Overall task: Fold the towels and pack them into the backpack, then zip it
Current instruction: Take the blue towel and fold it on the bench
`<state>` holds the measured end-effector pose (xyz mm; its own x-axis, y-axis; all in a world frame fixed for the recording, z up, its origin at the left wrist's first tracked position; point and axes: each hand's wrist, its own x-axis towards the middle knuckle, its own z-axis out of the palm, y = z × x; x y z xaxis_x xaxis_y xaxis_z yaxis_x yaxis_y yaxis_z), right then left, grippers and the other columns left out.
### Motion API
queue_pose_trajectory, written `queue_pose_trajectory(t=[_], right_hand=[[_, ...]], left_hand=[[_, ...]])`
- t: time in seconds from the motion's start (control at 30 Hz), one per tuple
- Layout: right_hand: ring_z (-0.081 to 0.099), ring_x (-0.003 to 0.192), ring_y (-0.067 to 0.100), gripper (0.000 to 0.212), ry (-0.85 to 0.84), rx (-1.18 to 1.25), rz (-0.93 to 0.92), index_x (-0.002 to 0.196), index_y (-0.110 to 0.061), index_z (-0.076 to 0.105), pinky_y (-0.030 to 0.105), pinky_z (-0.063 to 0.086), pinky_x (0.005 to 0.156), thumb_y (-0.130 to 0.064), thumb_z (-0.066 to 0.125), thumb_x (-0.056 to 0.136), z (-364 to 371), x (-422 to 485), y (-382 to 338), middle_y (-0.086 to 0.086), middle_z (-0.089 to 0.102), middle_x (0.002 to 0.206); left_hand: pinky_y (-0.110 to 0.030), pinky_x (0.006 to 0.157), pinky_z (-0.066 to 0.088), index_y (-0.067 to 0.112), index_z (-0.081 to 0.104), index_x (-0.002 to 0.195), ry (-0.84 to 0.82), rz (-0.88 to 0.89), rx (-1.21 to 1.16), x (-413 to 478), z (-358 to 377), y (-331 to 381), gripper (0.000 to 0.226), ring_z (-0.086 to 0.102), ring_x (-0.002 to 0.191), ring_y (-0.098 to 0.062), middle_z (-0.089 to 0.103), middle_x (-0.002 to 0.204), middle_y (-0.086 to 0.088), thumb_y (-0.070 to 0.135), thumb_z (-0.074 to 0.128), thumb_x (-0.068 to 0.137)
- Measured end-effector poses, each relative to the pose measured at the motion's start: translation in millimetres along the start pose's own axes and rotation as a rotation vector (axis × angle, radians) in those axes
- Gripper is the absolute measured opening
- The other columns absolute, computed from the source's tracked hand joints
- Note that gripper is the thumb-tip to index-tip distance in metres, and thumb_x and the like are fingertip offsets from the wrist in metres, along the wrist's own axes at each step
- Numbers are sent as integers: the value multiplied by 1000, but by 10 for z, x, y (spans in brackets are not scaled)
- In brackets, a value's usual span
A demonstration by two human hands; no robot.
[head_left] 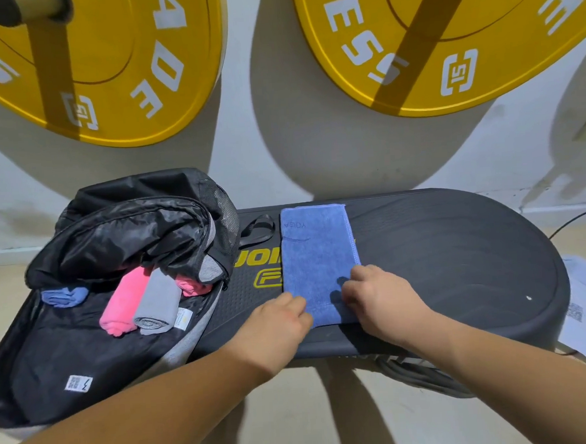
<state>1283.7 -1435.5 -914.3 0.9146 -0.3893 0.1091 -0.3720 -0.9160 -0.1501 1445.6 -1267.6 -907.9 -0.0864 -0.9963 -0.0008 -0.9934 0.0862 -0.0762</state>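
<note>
At centre, the left hand [283, 313] and right hand [375, 294] pinch the blue towel [316, 254] at its near corners, fingers curled. At left, the open backpack [70, 355] holds a pink roll [123, 306] and a grey roll [157, 304].

Looking like a gym corner, maybe somebody's home gym. A big yellow weight plate [110, 61] showing a 40 is sitting up in front of the white wall [280, 147], and a second yellow plate [445, 41] beside it is carrying the same white lettering and logo. Below them a dark oval fitness platform [441, 264] with yellow branding is lying on the pale floor [297, 427], with a black cable [572, 218] trailing off at the right. The blue towel [316, 254] on it is showing YOGA stitched in.
</note>
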Motion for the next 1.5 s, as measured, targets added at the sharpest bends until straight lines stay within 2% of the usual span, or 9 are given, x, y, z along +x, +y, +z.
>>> queue_pose_trajectory(t=[0.3,0.47,0.6,0.73,0.83,0.93,1.07,1.27,1.5], right_hand=[[47,58,24,19,60,-209,-304,62,-20,59,31,33,49,-29,76,65,-2,-156,27,0,50,69],[51,67,24,8,55,-181,-285,73,-21,63,34,43,52,-22,71,75,16,-143,113,0,52,81],[61,90,21,11,-161,204,64,94,-26,66,34,52,73,-31,57,91,-103,-81,90,-10,59,93],[60,64,12,12,-296,639,422,82,-19,65,21,48,60,-25,74,86,-193,20,132,-8,66,71],[59,55,15,26,-338,672,564,85,-12,66,27,49,53,-36,78,85,-165,37,160,0,68,71],[61,76,15,28,-290,466,528,87,-21,62,32,53,70,-46,74,86,-126,10,173,-9,63,83],[54,90,20,19,4,122,105,99,-28,61,32,46,63,-33,71,84,-116,29,139,-6,51,100],[57,66,26,16,-47,-52,-241,73,-20,61,32,45,52,-33,52,77,-50,-1,-8,-2,58,73],[61,89,25,40,-126,-47,-212,123,-25,55,38,52,69,-38,53,86,-127,-33,-22,-3,65,97]], left_hand=[[-44,69,55,17,60,94,15,-189,-177,-37,171,-8,17,54,93,-26,57,97,-1,8,52,83],[-27,84,49,21,71,111,94,-444,-532,16,128,-67,32,61,92,-15,70,104,6,12,52,87],[-25,65,54,25,70,91,55,-747,-997,37,19,-122,22,62,66,-13,69,80,6,7,60,82],[-33,60,53,14,70,92,-14,-961,-1261,-16,33,-127,20,58,55,-19,64,75,-2,2,61,78],[-31,60,51,17,65,85,15,-923,-1132,-45,73,-112,14,58,58,-18,63,77,-1,4,63,80],[-35,64,50,24,57,82,103,-478,-554,-87,93,-118,21,54,73,-17,52,91,6,3,59,83],[-37,54,48,20,52,78,92,-64,-124,-141,97,-12,14,51,80,-22,50,88,1,8,60,78],[-29,53,41,22,56,85,97,-131,-135,-170,64,-3,11,56,80,-19,58,86,5,23,64,79],[-30,80,47,19,62,114,87,-378,-395,-103,37,-5,29,58,96,-20,66,105,6,13,50,88]])
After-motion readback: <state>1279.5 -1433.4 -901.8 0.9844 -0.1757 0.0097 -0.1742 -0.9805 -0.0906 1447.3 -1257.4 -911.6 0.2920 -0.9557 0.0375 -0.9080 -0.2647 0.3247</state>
